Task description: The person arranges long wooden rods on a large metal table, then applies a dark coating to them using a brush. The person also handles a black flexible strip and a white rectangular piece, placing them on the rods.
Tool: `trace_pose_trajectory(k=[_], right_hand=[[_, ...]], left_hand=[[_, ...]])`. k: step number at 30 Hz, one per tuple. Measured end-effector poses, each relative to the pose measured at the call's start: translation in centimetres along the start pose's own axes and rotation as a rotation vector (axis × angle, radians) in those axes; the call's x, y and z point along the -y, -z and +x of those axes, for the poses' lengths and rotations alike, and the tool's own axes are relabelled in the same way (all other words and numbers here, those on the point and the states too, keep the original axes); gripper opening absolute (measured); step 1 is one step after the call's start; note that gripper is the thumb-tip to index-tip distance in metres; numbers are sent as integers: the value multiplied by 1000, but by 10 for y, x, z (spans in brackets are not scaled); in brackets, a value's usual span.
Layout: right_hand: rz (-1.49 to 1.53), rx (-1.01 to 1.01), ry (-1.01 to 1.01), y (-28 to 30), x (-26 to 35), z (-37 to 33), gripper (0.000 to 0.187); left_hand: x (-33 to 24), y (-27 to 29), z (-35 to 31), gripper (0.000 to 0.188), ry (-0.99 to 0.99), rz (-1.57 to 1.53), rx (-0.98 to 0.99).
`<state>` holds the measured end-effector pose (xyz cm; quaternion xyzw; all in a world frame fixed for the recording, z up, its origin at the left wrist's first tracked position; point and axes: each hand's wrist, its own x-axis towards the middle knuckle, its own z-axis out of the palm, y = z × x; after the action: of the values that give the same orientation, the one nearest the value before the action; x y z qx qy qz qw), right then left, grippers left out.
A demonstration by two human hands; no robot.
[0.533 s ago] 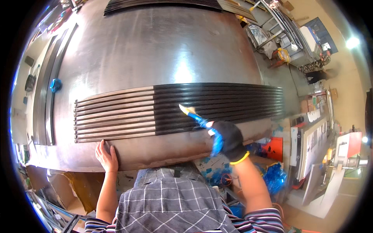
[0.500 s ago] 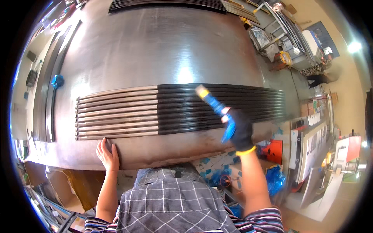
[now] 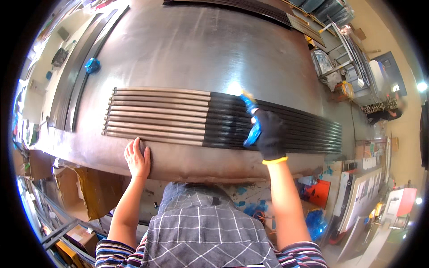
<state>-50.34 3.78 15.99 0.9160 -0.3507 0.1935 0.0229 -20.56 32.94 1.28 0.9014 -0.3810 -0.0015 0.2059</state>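
Note:
A row of long narrow metal strips (image 3: 163, 115) lies side by side across the metal table (image 3: 187, 49). Their left part is bare brownish metal and the right part is glossy black. My right hand (image 3: 271, 134), in a black glove with a yellow cuff, grips a blue-handled brush (image 3: 250, 107). Its pale tip is blurred and reaches the far edge of the black part; I cannot tell whether it touches. My bare left hand (image 3: 137, 158) rests open on the table's near side, fingertips at the near edge of the strips.
More dark strips (image 3: 232, 5) lie at the table's far edge. Long dark bars (image 3: 85, 71) run along the left, with a blue wrapped lump (image 3: 92, 65) beside them. A cardboard box (image 3: 85, 192) stands below the near left edge. Another person (image 3: 384, 111) is far right.
The view has shifted, so the table appears further right at its far end. My right hand has moved with the brush slightly left over the black part. My left hand stays at the near edge.

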Motion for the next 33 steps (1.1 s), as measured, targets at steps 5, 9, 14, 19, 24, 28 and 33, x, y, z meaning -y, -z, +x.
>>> trace_pose_trajectory(k=[5, 9, 14, 19, 24, 28, 33], right_hand=[[-264, 306, 128, -13, 53, -7, 22], [451, -86, -95, -13, 61, 5, 17], [1534, -327, -1139, -79, -12, -27, 16], [1015, -374, -1230, -5, -51, -119, 21], [362, -91, -485, 18, 52, -121, 17], [6, 97, -103, 24, 157, -113, 15], [90, -44, -453, 34, 188, -91, 15]], left_hand=[[-11, 2, 4, 51, -19, 14, -2], [-3, 2, 1, 50, -22, 29, -39], [-15, 3, 5, 50, -40, 8, -37], [-3, 2, 0, 52, -59, 15, -61], [-7, 6, 4, 52, -75, -57, -38], [3, 2, 5, 52, -63, -178, -30], [32, 14, 5, 49, -218, -550, 45]])
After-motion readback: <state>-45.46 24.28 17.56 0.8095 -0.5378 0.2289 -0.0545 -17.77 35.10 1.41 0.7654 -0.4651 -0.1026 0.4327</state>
